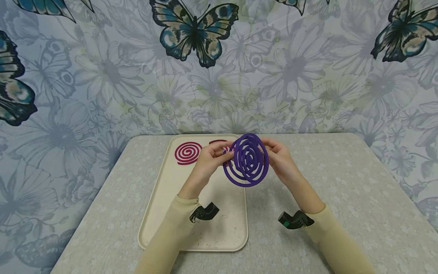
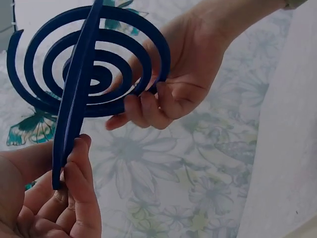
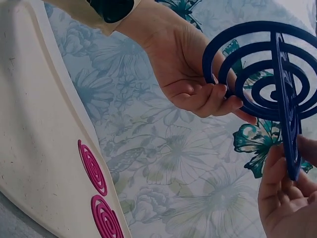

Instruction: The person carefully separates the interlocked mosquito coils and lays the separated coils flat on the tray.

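Two purple mosquito coils (image 1: 249, 160), blue in the wrist views, are held up in front of me, overlapping and crossing at an angle. My left hand (image 1: 209, 158) pinches the rim of one, the edge-on coil (image 2: 77, 94) in the left wrist view. My right hand (image 1: 278, 158) pinches the rim of the other, seen as the edge-on coil (image 3: 285, 94) in the right wrist view. Whether the two spirals are interlocked, I cannot tell. Behind the left hand, a magenta coil (image 1: 188, 153) lies on the cream tray (image 1: 164, 228); a second magenta coil (image 3: 106, 220) is partly hidden in the head view.
The tray stands on a table with a pale patterned cover (image 1: 342, 182), left of centre. Small dark crumbs are scattered over its near half. Behind the table rises a wall (image 1: 291, 95) printed with flowers and butterflies. Each wrist wears a dark camera (image 1: 205, 211).
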Demonstrator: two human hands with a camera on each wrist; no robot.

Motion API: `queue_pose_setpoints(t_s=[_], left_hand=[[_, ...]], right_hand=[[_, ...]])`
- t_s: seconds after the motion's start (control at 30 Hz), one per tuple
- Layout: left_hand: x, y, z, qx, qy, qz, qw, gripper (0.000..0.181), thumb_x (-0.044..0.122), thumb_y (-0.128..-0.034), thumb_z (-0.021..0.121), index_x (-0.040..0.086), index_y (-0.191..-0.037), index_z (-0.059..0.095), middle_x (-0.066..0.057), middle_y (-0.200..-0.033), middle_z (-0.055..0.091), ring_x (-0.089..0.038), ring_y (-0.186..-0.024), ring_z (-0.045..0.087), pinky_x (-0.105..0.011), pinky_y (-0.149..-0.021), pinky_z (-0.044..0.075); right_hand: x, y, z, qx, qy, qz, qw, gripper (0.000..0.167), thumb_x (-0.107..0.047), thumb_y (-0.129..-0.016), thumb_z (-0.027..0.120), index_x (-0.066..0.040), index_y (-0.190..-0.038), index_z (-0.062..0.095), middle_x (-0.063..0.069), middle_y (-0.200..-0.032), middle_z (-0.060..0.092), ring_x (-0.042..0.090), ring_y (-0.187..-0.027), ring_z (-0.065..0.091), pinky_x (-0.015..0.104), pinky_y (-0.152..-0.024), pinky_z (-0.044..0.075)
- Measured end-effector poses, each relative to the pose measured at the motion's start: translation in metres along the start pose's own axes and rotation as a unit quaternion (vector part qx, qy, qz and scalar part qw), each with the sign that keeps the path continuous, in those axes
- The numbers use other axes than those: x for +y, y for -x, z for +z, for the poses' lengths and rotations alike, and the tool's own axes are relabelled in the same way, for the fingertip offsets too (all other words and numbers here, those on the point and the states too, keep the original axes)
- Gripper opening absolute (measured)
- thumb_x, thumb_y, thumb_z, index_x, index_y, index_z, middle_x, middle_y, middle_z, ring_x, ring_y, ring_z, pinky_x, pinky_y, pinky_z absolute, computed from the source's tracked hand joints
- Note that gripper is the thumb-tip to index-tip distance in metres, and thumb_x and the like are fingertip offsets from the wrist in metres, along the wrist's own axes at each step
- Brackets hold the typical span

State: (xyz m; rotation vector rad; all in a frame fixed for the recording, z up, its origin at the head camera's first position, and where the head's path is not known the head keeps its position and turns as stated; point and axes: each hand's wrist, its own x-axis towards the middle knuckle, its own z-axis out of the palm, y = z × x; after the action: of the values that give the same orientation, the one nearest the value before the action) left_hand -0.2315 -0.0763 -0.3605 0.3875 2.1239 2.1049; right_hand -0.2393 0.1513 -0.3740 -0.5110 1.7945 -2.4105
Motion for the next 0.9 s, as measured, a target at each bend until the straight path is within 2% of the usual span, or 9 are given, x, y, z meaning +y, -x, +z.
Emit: queue_pose_setpoints(t_s=[0.1, 0.27, 0.53, 0.7, 0.9], left_hand=[[0.0006, 0.0007, 0.0017, -0.023, -0.005, -0.008, 0.9997, 0.033, 0.009, -0.0901, 0.064, 0.003, -0.122, 0.062, 0.012, -0.077, 0.07, -0.005, -0.072, 0.065, -0.019, -0.071, 0.055], [-0.0014, 0.0006, 0.0018, -0.047, -0.004, -0.006, 0.9989, 0.035, 0.006, -0.0915, 0.061, 0.0, -0.126, 0.058, 0.013, -0.078, 0.069, -0.003, -0.072, 0.065, -0.018, -0.07, 0.054], [-0.0025, -0.0003, 0.0004, -0.074, 0.019, -0.001, 0.9971, 0.032, 0.003, -0.0922, 0.059, -0.007, -0.123, 0.057, 0.013, -0.082, 0.07, -0.002, -0.073, 0.065, -0.019, -0.072, 0.054], [0.0007, -0.0001, -0.0019, -0.061, 0.001, 0.006, 0.9981, 0.03, 0.005, -0.0913, 0.061, -0.007, -0.118, 0.059, 0.012, -0.079, 0.07, -0.004, -0.072, 0.064, -0.018, -0.07, 0.054], [0.0059, 0.0017, -0.0056, -0.046, -0.018, 0.009, 0.9988, 0.028, 0.008, -0.0898, 0.064, -0.005, -0.115, 0.062, 0.011, -0.074, 0.069, -0.006, -0.07, 0.064, -0.019, -0.068, 0.053]], right_hand=[[-0.0005, 0.0014, 0.0001, -0.032, -0.009, -0.004, 0.9994, 0.025, -0.002, -0.097, 0.049, -0.02, -0.102, 0.066, -0.009, -0.085, 0.07, 0.002, -0.074, 0.064, 0.015, -0.068, 0.054], [0.0, 0.0019, -0.0007, -0.059, -0.07, -0.013, 0.9957, 0.027, 0.003, -0.096, 0.048, -0.016, -0.098, 0.068, -0.007, -0.083, 0.071, 0.002, -0.071, 0.066, 0.014, -0.064, 0.054], [0.0028, 0.0024, -0.0001, -0.116, -0.169, -0.038, 0.9781, 0.017, -0.002, -0.092, 0.058, -0.011, -0.102, 0.069, -0.003, -0.088, 0.073, 0.005, -0.076, 0.068, 0.015, -0.067, 0.055], [0.0032, 0.0031, 0.0016, -0.109, -0.182, -0.046, 0.9761, 0.016, -0.005, -0.091, 0.06, -0.011, -0.104, 0.068, -0.003, -0.09, 0.072, 0.005, -0.077, 0.068, 0.015, -0.068, 0.055], [0.0008, 0.0039, 0.0057, -0.087, -0.188, -0.031, 0.9777, 0.02, 0.001, -0.093, 0.056, -0.011, -0.103, 0.068, -0.001, -0.089, 0.074, 0.006, -0.076, 0.069, 0.015, -0.066, 0.055]])
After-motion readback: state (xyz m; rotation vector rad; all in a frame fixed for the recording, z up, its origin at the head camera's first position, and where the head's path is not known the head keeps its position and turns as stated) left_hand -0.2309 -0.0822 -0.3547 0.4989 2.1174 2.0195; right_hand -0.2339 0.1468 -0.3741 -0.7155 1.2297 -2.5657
